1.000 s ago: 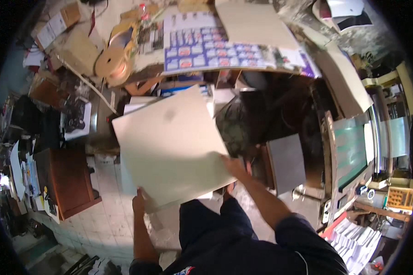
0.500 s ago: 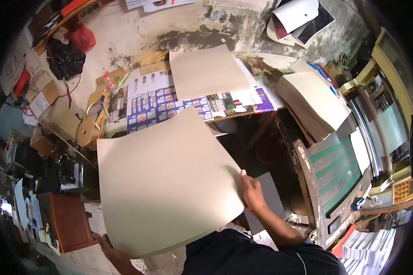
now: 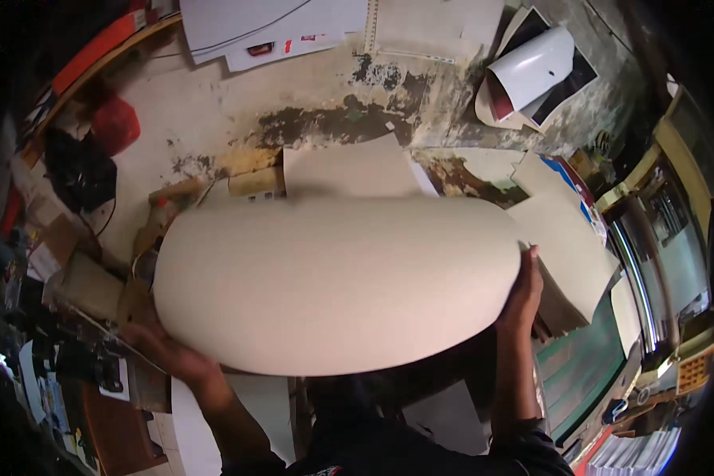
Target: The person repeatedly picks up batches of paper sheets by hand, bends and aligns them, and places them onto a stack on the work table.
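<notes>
A large cream paper sheet (image 3: 333,285) spans the space in front of me, bowed into a broad curve; whether it is one sheet or several layers I cannot tell. My left hand (image 3: 178,357) is at its lower left edge, blurred, the grip partly hidden. Along the right edge my right hand (image 3: 522,297) grips it, thumb up and fingers partly behind. Beyond it, a similar cream sheet (image 3: 341,166) lies on the table at the wall, its near part covered by the held one.
To the right rests a thick stack of cream sheets (image 3: 567,246), beside a green-striped surface (image 3: 583,373) and a machine with a shiny roller (image 3: 639,262). Bundled white papers (image 3: 635,454) stand at the lower right. Black (image 3: 79,170) and red (image 3: 117,125) plastic bags hang at left.
Both hands have lifted the held sheet up and away from my body, and it now bows strongly. It covers most of the printed table top seen before. My view has tilted upward.
</notes>
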The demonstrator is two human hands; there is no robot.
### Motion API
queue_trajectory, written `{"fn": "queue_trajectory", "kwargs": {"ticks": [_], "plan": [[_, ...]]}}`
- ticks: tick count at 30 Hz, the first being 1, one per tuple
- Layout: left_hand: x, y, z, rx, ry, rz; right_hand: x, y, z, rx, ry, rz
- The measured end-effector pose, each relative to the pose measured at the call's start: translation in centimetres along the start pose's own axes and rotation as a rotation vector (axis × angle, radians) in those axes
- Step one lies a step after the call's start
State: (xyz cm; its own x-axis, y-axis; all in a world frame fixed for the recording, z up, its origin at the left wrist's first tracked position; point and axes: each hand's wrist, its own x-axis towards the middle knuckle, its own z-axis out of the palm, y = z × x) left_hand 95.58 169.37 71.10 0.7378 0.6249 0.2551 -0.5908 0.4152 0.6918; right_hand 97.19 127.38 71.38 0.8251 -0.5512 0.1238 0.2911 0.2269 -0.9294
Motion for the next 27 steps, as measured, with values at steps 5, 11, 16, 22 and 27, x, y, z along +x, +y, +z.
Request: {"fn": "queue_trajectory", "kwargs": {"ticks": [5,11,16,22,27], "plan": [[6.8,-15.8,-4.1,0.727,-0.083,0.049,13.2,11.3,0.9,-0.320,-0.082,-0.028],[6.9,-30.1,-0.8,1.094,-0.134,-0.299,24.3,22.9,-0.8,-0.758,-0.052,0.073],[8.0,-36.4,-5.7,1.380,-0.337,-0.355,28.0,29.1,-1.3,-1.395,-0.247,0.406],[6.2,-29.6,-3.6,1.649,-0.606,-0.203,22.1,24.1,-3.9,-1.519,-0.686,0.056],[8.2,-33.2,-3.1,1.521,-0.983,-0.240,25.3,25.7,-2.6,-1.601,-0.638,0.126]]}}
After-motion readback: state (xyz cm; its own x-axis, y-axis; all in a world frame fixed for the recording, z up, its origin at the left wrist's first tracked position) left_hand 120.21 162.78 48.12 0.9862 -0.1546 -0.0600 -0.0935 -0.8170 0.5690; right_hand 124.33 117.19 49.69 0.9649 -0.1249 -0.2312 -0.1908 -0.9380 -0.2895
